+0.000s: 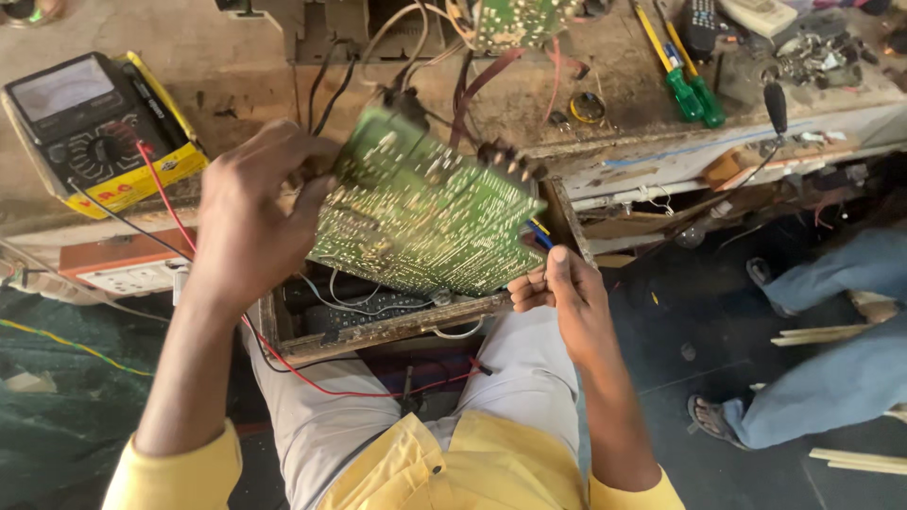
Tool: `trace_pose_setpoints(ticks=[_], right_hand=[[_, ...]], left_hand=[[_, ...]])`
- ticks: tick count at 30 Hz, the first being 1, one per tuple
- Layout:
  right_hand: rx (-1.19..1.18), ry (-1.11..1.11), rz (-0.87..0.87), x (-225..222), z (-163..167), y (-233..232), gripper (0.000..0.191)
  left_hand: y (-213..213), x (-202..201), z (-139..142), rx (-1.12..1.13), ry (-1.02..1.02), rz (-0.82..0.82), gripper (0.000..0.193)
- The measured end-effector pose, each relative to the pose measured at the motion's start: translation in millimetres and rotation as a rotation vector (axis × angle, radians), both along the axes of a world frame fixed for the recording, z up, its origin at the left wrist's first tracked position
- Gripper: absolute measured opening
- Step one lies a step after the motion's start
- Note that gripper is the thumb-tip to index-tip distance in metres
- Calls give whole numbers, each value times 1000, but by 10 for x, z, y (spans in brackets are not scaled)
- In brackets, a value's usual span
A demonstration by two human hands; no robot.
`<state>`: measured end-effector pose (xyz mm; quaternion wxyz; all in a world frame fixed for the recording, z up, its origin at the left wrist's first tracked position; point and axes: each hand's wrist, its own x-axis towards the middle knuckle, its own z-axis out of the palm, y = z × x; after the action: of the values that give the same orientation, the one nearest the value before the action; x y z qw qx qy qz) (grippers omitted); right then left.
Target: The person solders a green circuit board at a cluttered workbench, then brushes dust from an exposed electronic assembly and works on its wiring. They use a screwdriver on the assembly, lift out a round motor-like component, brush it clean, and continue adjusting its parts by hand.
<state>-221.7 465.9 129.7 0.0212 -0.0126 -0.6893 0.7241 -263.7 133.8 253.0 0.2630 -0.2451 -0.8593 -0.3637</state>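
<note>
- Left hand [248, 219] grips the upper-left edge of the green circuit board [425, 212]; right hand [557, 288] pinches its lower-right corner.
- Board held tilted above an open wooden drawer [387, 326], solder side up.
- Judged light, rigid, fragile; edges are the safest hold.
- Count: one held board, one yellow-cased multimeter [99, 132], two green-handled screwdrivers [690, 90].

Place: an electronics repair workshop.
Bench: a worn, stained wooden workbench [236, 66] with an open drawer [378, 326] full of wires.
Instrument: an analogue multimeter [90, 127] in a yellow case, red and black leads trailing.
Tools: 2 green-handled screwdrivers [690, 90] and a soldering iron [775, 104].
Parts: bare green circuit boards [425, 217], remote controls [699, 24], loose cables.
</note>
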Motion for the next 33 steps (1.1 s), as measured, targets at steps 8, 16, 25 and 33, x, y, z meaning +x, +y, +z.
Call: trace_pose_setpoints(ticks=[8, 16, 25, 33], right_hand=[[34, 198, -60, 250, 415, -75, 36], [-6, 526, -218, -198, 339, 34, 22], [-188, 517, 1, -1009, -171, 98, 32], [221, 525, -17, -1137, -286, 174, 29]], left_hand=[[-171, 446, -89, 12, 314, 105, 27], [-79, 223, -752, 128, 487, 101, 33], [-37, -77, -1038, -27, 425, 60, 26], [30, -123, -1215, 50, 210, 87, 19]])
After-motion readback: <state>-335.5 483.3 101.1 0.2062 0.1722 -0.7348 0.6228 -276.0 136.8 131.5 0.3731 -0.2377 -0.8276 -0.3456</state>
